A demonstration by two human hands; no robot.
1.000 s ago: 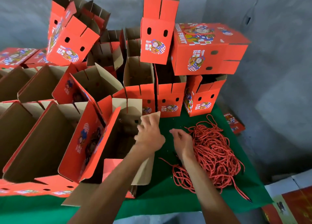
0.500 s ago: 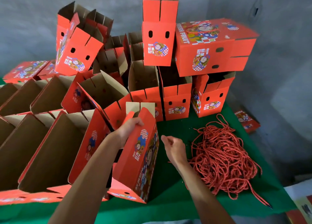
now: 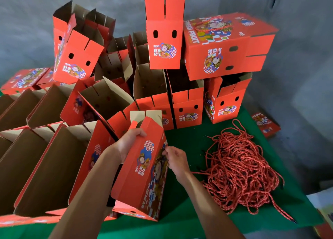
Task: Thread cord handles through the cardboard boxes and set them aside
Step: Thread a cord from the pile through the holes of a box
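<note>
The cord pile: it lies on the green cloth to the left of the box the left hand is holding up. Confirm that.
Wrong side. In the head view the pile of red cord lies on the green cloth to the right of the red box, past the right hand. The left hand does grip that box near its top edge.

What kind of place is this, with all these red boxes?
Probably a small packing workshop for fruit gift boxes. Dozens of open printed cartons stand stacked against a bare grey wall, and a heap of red cord handles lies on the green-covered table.
</note>
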